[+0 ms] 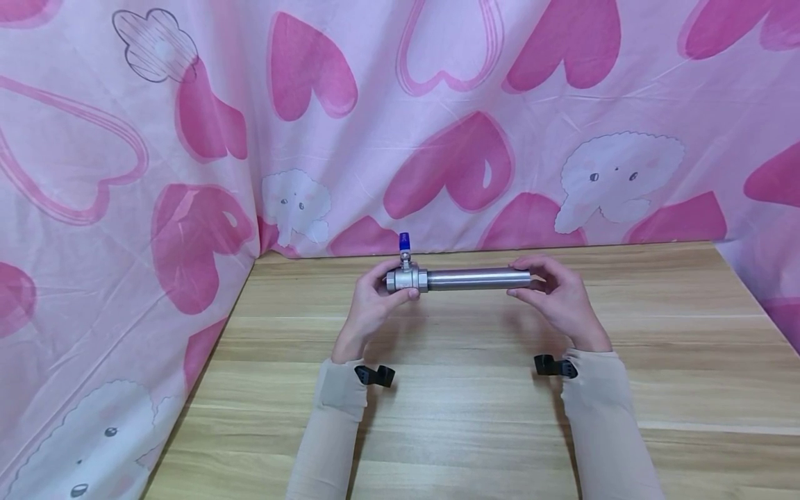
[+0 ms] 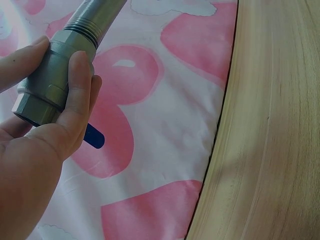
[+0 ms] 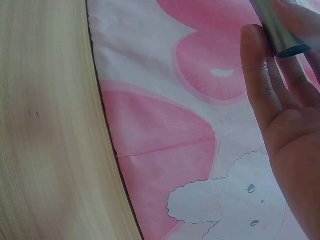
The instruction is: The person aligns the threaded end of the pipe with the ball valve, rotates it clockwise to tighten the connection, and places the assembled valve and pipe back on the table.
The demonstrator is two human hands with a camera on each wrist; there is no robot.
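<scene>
In the head view a steel ball valve [image 1: 406, 279] with a blue lever handle [image 1: 404, 242] is joined to the left end of a straight steel pipe [image 1: 478, 279]. The two are held level above the table. My left hand [image 1: 370, 303] grips the valve body between thumb and fingers. At the pipe's right end my right hand [image 1: 562, 300] pinches it with thumb and fingertips. Some thread [image 2: 82, 31] shows between valve and pipe in the left wrist view. The right wrist view shows the pipe's end [image 3: 294, 50] close to the fingers.
Below the hands lies a wood-grain table [image 1: 462, 417]. A pink curtain [image 1: 362, 160] with hearts and cartoon animals hangs behind the table and along its left side. Black wrist mounts [image 1: 377, 376] sit on both light sleeves.
</scene>
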